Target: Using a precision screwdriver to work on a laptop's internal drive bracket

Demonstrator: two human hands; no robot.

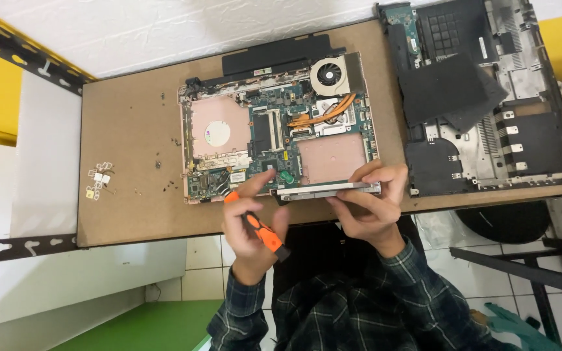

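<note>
An opened laptop base (278,127) lies on a brown board, its green circuit board, copper heat pipe and fan (330,73) exposed. My left hand (248,224) is at its near edge, closed around an orange and black screwdriver (258,227), with the thumb reaching toward the board. My right hand (375,205) grips a thin flat silver drive (330,190) by its right end, at the laptop's front edge. Dark plaid sleeves cover both my forearms.
The brown board (128,188) also carries loose screws and small white and metal parts (99,179) at the left. A removed laptop bottom cover (489,97) with black panels lies at the right. A black bar (274,52) sits behind the laptop. Tiled floor lies below.
</note>
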